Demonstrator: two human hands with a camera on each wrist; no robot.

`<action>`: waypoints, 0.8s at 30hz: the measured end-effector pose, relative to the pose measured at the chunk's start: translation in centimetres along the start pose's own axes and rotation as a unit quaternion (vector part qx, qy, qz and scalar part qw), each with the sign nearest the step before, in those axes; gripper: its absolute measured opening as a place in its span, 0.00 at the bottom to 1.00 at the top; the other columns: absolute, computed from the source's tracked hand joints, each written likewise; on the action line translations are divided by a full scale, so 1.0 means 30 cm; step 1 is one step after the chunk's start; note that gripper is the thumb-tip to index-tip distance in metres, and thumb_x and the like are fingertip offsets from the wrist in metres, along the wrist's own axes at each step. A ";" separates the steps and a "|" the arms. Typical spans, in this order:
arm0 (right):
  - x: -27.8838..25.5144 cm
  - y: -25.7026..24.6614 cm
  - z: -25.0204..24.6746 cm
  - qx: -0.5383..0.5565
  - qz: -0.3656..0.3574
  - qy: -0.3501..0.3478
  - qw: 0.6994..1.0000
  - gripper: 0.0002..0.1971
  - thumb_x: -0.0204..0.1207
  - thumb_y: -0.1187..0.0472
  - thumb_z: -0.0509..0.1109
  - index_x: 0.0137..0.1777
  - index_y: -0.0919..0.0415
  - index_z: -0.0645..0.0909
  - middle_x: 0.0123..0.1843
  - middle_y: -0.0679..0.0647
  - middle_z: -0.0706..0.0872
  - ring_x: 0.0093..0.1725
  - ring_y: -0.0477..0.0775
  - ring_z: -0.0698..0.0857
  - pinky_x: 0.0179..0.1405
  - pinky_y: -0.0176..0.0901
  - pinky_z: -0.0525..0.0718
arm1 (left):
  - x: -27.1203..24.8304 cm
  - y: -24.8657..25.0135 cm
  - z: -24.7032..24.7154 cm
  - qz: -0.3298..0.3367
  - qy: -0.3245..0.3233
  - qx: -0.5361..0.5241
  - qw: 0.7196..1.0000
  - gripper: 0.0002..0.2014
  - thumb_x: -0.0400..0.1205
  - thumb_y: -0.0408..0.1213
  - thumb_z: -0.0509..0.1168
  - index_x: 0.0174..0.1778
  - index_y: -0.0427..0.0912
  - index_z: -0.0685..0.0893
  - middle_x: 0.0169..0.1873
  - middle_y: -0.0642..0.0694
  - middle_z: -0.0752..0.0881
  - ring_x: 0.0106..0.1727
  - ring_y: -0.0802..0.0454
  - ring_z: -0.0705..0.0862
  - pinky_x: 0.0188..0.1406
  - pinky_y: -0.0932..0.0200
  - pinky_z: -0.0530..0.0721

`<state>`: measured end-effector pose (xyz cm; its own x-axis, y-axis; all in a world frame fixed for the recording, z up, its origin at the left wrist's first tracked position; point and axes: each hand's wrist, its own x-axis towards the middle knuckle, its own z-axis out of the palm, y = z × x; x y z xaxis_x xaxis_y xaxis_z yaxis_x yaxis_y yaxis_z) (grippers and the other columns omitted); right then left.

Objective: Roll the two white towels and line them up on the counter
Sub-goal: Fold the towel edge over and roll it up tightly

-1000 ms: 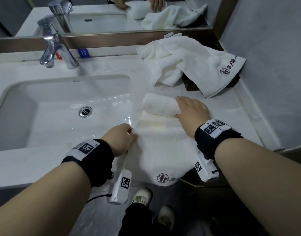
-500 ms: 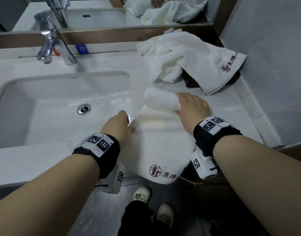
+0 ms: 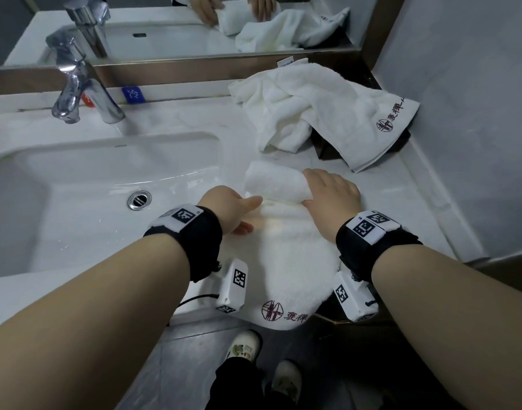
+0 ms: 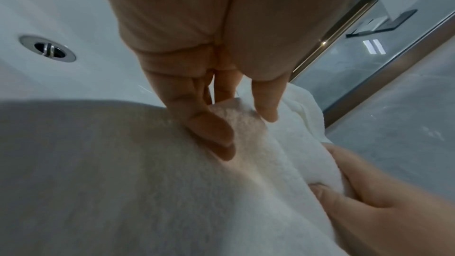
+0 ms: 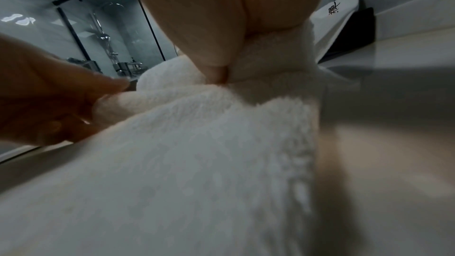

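A white towel (image 3: 292, 261) lies lengthwise on the marble counter (image 3: 401, 208) right of the sink, and its logo end hangs over the front edge. The far end is wound into a short roll (image 3: 271, 182). My right hand (image 3: 310, 187) grips the roll's right end, thumb under and fingers over (image 4: 344, 192). My left hand (image 3: 250, 214) pinches the towel at the roll's left end between thumb and fingers (image 4: 211, 129). The second white towel (image 3: 313, 113) lies crumpled and unrolled at the back right, apart from both hands.
The sink basin (image 3: 76, 179) and chrome faucet (image 3: 76, 99) fill the left. A mirror runs along the back and a grey wall (image 3: 475, 113) closes the right. A dark object (image 3: 327, 146) sits partly under the crumpled towel. My feet show below the counter edge.
My left hand has slid forward along the towel's left edge up to the roll and taken hold there. The right hand has stayed on the roll's right end.
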<state>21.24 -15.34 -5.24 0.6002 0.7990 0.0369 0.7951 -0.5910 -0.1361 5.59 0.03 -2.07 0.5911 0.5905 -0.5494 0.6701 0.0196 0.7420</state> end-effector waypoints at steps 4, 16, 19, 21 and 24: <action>0.010 0.008 -0.008 0.012 0.006 -0.019 1.000 0.26 0.80 0.52 0.65 0.77 0.50 0.63 0.74 0.48 0.72 0.69 0.57 0.72 0.66 0.51 0.65 | 0.029 0.019 0.001 -0.001 0.023 -0.020 1.000 0.04 0.80 0.33 0.72 0.47 0.39 0.83 0.18 0.47 0.86 0.19 0.56 0.86 0.15 0.67 0.79; 0.079 0.030 -0.098 0.069 0.037 -0.151 0.985 0.27 0.82 0.50 0.62 0.79 0.48 0.60 0.77 0.49 0.69 0.73 0.57 0.69 0.69 0.54 0.64 | 0.091 0.072 -0.010 -0.034 -0.011 -0.172 0.984 0.07 0.74 0.25 0.75 0.41 0.27 0.83 0.23 0.38 0.87 0.29 0.41 0.91 0.30 0.52 0.91; 0.092 0.034 -0.119 0.091 0.038 -0.170 0.980 0.26 0.82 0.50 0.63 0.78 0.48 0.62 0.76 0.50 0.71 0.73 0.58 0.70 0.70 0.54 0.66 | 0.104 0.072 -0.016 -0.021 -0.019 -0.114 0.993 0.08 0.72 0.26 0.78 0.37 0.32 0.84 0.33 0.33 0.90 0.37 0.38 0.92 0.39 0.47 0.92; 0.102 0.042 -0.131 0.106 0.037 -0.182 0.977 0.27 0.81 0.50 0.64 0.78 0.49 0.62 0.75 0.51 0.71 0.73 0.57 0.70 0.72 0.56 0.67 | 0.118 0.066 -0.021 -0.011 0.002 -0.095 0.995 0.06 0.73 0.23 0.75 0.36 0.35 0.84 0.37 0.30 0.90 0.40 0.34 0.92 0.46 0.40 0.91; 0.115 0.057 -0.150 0.148 0.035 -0.209 0.966 0.26 0.81 0.50 0.65 0.77 0.49 0.64 0.74 0.51 0.73 0.72 0.56 0.72 0.72 0.56 0.70 | 0.140 0.054 -0.022 -0.016 0.011 -0.110 0.994 0.08 0.75 0.20 0.70 0.35 0.36 0.82 0.29 0.34 0.89 0.37 0.34 0.90 0.50 0.34 0.89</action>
<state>25.06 -14.10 -0.91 0.5151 0.7699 -0.3767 0.6571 -0.6369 -0.4033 8.87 3.07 -2.92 0.5598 0.6048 -0.5664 0.5724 0.2120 0.7921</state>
